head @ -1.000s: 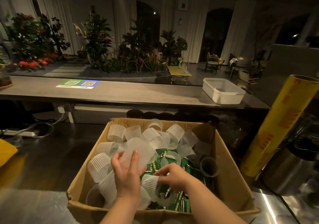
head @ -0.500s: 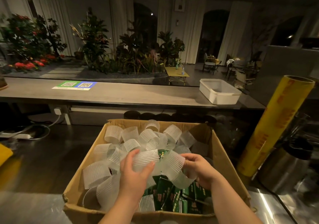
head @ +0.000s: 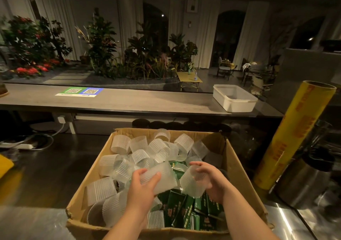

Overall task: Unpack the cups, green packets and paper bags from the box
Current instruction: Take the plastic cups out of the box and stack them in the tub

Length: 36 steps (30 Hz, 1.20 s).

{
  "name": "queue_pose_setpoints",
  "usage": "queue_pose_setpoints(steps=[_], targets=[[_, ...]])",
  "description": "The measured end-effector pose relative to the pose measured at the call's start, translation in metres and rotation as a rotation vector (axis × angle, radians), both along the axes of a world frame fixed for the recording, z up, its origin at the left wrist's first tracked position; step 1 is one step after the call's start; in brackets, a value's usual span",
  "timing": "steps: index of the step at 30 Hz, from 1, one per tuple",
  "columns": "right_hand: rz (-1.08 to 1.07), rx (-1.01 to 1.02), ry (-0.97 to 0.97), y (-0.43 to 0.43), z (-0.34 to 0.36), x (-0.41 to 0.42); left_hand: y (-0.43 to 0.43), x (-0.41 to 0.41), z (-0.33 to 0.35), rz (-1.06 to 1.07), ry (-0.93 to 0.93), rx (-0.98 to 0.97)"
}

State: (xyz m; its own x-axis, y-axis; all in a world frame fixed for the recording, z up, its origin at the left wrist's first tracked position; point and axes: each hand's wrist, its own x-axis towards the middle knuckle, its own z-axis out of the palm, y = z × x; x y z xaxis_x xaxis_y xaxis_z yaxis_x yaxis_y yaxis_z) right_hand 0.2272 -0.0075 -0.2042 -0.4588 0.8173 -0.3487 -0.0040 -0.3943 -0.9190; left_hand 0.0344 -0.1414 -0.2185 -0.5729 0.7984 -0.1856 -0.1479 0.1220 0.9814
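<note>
Cardboard box (head: 238,167) stands open on the dark tabletop (head: 46,175) directly before me. Ribbed translucent plastic cups (head: 121,143) lie loose and tumbled across its left and far parts. Green packets (head: 186,210) are packed in the near right part, partly under the cups. My left hand (head: 142,190) is over the middle of the box, fingers curled round one ribbed cup (head: 164,177) lying on its side. My right hand (head: 212,180), just beside it, grips a second cup (head: 190,186), fingers hooked over its rim. Whether the two held cups touch, I cannot tell. Right of the box a yellow cling-film roll (head: 293,134) stands tilted, with a steel canister (head: 302,184) beside it. A white plastic tub (head: 234,99) sits on the raised tabletop (head: 147,103) beyond.
</note>
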Motion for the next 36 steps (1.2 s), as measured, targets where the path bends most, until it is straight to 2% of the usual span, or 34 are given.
queue_pose_setpoints(steps=[2, 6, 11, 15, 18, 21, 27, 30, 33, 35, 36], targets=[[-0.064, -0.036, -0.025, -0.002, -0.002, -0.003, 0.000, 0.000, 0.003, 0.025, -0.080, 0.022], [0.031, -0.076, -0.094, -0.013, 0.002, -0.009, -0.001, 0.002, 0.002, 0.014, -0.087, 0.031], [0.009, 0.006, -0.021, -0.009, -0.004, -0.012, 0.000, 0.002, -0.001, -0.012, 0.007, 0.008], [0.007, 0.199, -0.100, -0.014, -0.009, -0.021, 0.003, 0.004, -0.006, -0.044, 0.114, -0.056], [-0.052, 0.272, 0.011, -0.013, -0.014, -0.022, 0.003, 0.005, -0.007, -0.038, 0.169, -0.095], [-0.052, 0.242, 0.140, -0.015, -0.008, -0.021, 0.004, 0.004, -0.010, -0.024, 0.192, -0.111], [0.088, 0.238, -0.003, -0.025, -0.006, -0.028, 0.004, 0.006, -0.010, -0.026, 0.238, -0.123], [0.142, 0.133, 0.022, -0.029, -0.008, -0.035, 0.005, 0.007, -0.009, -0.004, 0.254, -0.119], [0.189, 0.163, -0.032, -0.035, -0.005, -0.046, 0.005, 0.007, -0.008, 0.036, 0.270, -0.110], [0.288, 0.119, 0.058, -0.038, -0.005, -0.054, 0.005, 0.005, -0.007, 0.078, 0.276, -0.079], [0.253, 0.082, 0.131, -0.037, -0.004, -0.058, 0.005, 0.003, -0.007, 0.102, 0.266, -0.051]])
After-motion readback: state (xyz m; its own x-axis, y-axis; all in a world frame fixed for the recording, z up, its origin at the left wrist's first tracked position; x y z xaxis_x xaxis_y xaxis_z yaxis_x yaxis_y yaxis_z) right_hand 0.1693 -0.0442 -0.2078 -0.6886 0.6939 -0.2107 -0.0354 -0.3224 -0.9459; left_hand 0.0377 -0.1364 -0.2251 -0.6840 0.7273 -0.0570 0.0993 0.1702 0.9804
